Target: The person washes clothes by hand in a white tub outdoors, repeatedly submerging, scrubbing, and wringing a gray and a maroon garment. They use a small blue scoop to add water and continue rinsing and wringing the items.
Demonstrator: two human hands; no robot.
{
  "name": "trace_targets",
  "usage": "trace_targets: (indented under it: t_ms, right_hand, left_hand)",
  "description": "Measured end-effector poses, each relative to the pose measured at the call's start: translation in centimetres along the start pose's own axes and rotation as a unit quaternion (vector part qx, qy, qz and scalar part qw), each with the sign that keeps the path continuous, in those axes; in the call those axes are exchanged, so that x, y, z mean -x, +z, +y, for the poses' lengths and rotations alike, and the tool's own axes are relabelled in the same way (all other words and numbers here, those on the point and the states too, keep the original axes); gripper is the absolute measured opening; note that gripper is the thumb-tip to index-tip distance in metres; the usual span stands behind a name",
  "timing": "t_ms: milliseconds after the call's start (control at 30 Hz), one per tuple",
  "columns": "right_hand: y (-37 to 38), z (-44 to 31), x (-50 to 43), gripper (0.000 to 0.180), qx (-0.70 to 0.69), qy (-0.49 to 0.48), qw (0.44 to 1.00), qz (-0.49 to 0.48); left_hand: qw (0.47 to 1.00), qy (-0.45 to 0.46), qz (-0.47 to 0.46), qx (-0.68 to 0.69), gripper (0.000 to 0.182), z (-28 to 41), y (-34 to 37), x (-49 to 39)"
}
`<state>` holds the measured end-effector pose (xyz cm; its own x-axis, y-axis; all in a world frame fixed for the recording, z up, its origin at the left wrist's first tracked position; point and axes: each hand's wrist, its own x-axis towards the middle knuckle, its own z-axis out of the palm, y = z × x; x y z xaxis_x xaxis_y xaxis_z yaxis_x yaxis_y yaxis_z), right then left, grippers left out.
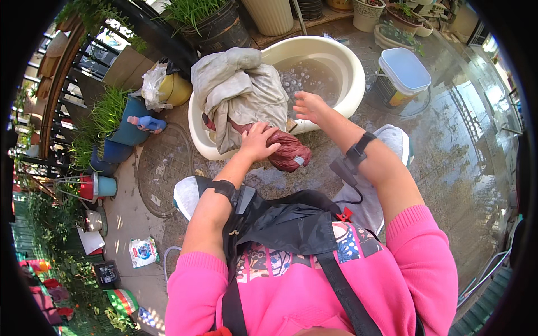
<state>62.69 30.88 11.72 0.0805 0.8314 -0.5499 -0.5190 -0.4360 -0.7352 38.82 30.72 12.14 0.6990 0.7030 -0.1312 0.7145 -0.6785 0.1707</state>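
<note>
A wet garment lies bunched over the left side of a cream plastic tub point(355, 84). Its grey-beige part point(243, 92) is heaped at the tub's left end, and a dark red part point(290, 149) hangs over the near rim. My left hand point(258, 140) rests on the red cloth with its fingers spread; whether it grips is not clear. Above the tub's near rim, my right hand point(309, 108) is raised with fingers apart and nothing in it. Cloudy water point(311, 77) with bubbles fills the tub's right part. A bit of wood point(291, 124) shows beside the cloth.
On the wet ground to the right stands a lidded plastic bucket point(403, 77). A blue detergent bottle point(147, 124), a yellow bucket point(176, 89) and a round manhole cover point(164, 168) are at the left. A detergent bag point(143, 253) lies lower left. Potted plants point(210, 25) line the far edge.
</note>
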Motion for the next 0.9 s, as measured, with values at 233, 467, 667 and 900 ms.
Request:
trace_targets:
  t_ms: [233,467,667,900]
  right_hand:
    - [0.5,5.2,-9.9,0.051,-0.037,0.011,0.993,0.115]
    - [1.6,4.7,-17.1,0.077,-0.178,-0.001,0.98,0.095]
    - [2.1,2.7,-18.2,0.094,-0.311,0.055,0.949,-0.003]
    - [0.7,3.0,-20.3,0.087,-0.153,-0.001,0.984,-0.096]
  left_hand:
    - [0.928,0.02,0.353,-0.115,0.048,-7.6,-9.9,-9.6]
    - [0.909,-0.083,0.358,-0.197,0.05,-14.0,-10.7,-19.2]
    - [0.904,-0.027,0.388,-0.177,0.041,-15.3,-9.1,-18.9]
    - [0.904,0.018,0.415,-0.098,0.045,-14.3,-9.6,-16.2]
